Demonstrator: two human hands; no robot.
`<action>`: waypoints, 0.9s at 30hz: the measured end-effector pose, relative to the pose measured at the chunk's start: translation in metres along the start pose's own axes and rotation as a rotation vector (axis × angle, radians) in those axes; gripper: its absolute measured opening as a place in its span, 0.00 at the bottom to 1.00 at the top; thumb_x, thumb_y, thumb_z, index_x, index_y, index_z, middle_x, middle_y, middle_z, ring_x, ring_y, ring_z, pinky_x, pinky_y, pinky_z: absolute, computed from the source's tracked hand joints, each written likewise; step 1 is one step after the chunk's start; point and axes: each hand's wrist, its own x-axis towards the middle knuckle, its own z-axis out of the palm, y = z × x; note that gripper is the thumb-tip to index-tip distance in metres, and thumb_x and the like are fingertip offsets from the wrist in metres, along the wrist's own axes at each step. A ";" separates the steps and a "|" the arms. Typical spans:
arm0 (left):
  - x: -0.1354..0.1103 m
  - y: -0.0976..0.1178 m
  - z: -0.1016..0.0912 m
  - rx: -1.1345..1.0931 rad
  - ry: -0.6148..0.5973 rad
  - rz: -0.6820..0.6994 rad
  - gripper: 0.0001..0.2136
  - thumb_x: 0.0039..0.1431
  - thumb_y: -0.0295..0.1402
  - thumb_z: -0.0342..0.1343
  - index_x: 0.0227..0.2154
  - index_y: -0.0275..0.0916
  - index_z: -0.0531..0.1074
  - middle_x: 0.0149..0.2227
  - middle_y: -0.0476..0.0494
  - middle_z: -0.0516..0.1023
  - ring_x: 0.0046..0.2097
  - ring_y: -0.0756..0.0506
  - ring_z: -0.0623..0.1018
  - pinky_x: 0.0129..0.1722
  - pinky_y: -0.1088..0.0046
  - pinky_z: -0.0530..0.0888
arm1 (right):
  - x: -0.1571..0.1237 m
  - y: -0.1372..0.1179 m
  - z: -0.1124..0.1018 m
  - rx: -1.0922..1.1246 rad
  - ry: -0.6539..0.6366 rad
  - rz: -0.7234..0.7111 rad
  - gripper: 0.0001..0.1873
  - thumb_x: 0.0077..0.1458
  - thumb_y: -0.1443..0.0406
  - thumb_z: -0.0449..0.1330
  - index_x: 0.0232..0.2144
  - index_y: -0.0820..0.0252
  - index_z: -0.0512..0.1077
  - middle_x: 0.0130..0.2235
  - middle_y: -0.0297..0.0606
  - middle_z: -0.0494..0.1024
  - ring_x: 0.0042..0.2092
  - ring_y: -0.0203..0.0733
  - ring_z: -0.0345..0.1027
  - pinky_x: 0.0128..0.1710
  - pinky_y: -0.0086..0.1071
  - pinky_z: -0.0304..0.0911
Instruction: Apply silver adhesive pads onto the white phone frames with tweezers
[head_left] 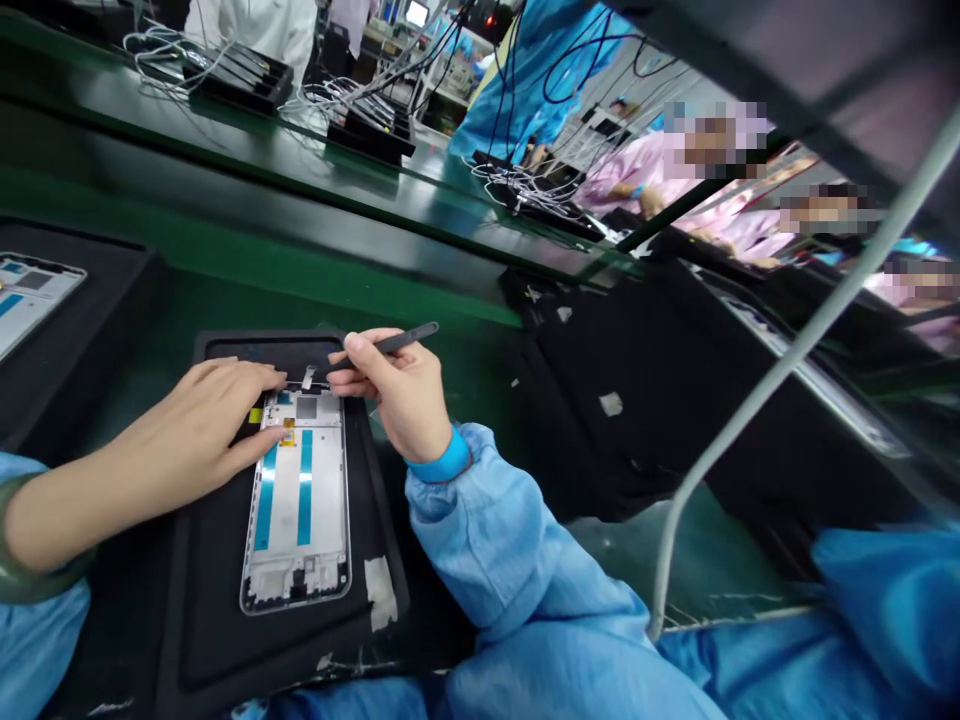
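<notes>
A silver phone frame (pixel 324 500) with two blue strips lies in a black foam tray (pixel 217 640). My left hand (pixel 206 415) reaches over its upper left side, fingers stretched and thumb apart. The thumb touches the frame near a small orange flex piece (pixel 289 432), and the fingertips are at the top left corner. My right hand (pixel 405 390) pinches a pair of dark tweezers (pixel 409 337) above the frame's top edge. Close to their tips is a small silvery tab (pixel 308 377); whether they touch it, I cannot tell.
Another black tray (pixel 82 340) with a second phone frame (pixel 37 300) stands at left. Black foam sheets (pixel 600 400) are piled at right, behind a grey cable (pixel 780 370). Black racks with white cables (pixel 240 75) line the raised green shelf. Several people work beyond.
</notes>
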 end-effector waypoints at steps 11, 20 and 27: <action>-0.035 0.014 0.003 -0.049 0.165 -0.084 0.14 0.62 0.46 0.50 0.43 0.42 0.65 0.49 0.42 0.76 0.57 0.42 0.71 0.66 0.54 0.52 | -0.002 0.013 0.022 -0.095 -0.120 0.096 0.18 0.43 0.54 0.69 0.27 0.60 0.70 0.25 0.31 0.76 0.26 0.35 0.76 0.24 0.25 0.73; -0.038 0.015 0.005 -0.116 0.186 -0.114 0.12 0.61 0.45 0.52 0.42 0.45 0.66 0.50 0.46 0.75 0.57 0.42 0.71 0.64 0.54 0.58 | -0.005 0.014 0.021 -0.170 -0.144 0.110 0.16 0.44 0.56 0.69 0.28 0.60 0.70 0.24 0.29 0.75 0.26 0.36 0.76 0.26 0.26 0.72; -0.038 0.014 0.004 -0.116 0.194 -0.096 0.11 0.61 0.42 0.52 0.43 0.45 0.66 0.50 0.46 0.75 0.57 0.43 0.71 0.64 0.54 0.58 | -0.004 0.015 0.021 -0.212 -0.155 0.090 0.17 0.45 0.54 0.69 0.29 0.59 0.70 0.26 0.30 0.75 0.27 0.37 0.76 0.27 0.27 0.71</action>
